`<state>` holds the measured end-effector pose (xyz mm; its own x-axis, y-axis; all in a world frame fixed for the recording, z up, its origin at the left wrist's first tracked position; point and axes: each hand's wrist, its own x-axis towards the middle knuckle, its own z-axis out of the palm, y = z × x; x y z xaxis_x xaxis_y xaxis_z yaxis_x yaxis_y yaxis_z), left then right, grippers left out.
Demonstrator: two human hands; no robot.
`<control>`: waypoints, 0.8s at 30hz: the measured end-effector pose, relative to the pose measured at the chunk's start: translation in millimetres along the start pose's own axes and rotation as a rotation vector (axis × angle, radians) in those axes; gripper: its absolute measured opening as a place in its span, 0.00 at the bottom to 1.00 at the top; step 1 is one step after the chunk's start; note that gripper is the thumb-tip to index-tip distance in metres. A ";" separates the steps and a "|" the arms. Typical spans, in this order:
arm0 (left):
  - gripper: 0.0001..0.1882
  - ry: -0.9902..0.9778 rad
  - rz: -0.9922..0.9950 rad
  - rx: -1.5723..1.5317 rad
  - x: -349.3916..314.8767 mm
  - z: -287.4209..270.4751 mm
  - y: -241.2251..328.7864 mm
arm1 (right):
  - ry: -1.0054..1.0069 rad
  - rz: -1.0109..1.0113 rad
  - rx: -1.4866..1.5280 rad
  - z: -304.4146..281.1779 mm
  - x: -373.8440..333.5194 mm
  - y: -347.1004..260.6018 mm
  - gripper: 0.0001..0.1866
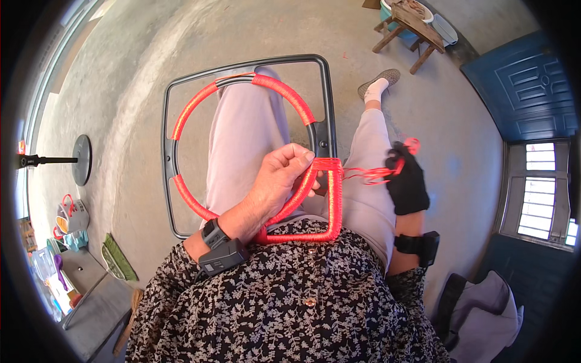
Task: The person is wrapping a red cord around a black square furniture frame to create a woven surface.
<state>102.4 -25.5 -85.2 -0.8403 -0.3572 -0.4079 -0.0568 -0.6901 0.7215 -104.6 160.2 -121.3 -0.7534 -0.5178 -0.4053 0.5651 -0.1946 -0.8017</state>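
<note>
Cord-bound frame on the lap: hold depends on two grips

Nearest is the patterned shirt [308,302]; the near edge of the black frame [329,103] lies against it. The frame sits over the light trousers [239,133], with a ring [284,88] inside. Red cord [378,174] covers the near right corner and the lower part of the right edge. Bare stretches show on the ring, and the far and left edges are uncovered.

The left hand [275,175], ungloved, pinches thumb to finger at the band joining ring and right edge. The right hand [407,181], gloved in black and blurred, is closed around loose strands beyond that edge; its exact finger placement cannot be told.

Risks, in my judgement: should the left pinch slip, the band's last turns could spread or ride up. Slack from the right could loosen them. The strands hang in a loose bunch and may twist or knot. The box [223,259] at the left wrist, close to the near edge, could snag cord. With only the lap beneath, a hard pull could tilt the frame.

Farther off, on the floor, are a shoe [381,83] and a wooden stool [414,25].
</note>
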 end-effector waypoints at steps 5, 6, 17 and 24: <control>0.08 0.012 -0.015 0.013 0.5 -1.0 0.6 | 0.265 -0.154 0.268 -135.4 28.6 -26.1 0.05; 0.08 0.012 -0.028 0.013 -3.4 5.5 2.6 | 0.315 -0.158 0.264 -148.4 26.9 -39.6 0.04; 0.07 -0.169 -0.155 0.064 -7.9 10.1 35.2 | -0.029 -0.250 0.363 -201.1 18.8 -47.7 0.12; 0.07 -0.084 -0.212 -0.067 -13.1 11.9 23.9 | 0.009 -0.226 -0.211 -61.0 -27.2 -35.7 0.21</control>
<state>105.7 -29.9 -56.0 -0.8556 -0.1483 -0.4959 -0.2029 -0.7854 0.5849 -124.8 232.0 -108.5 -0.8556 -0.4735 -0.2093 0.3011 -0.1262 -0.9452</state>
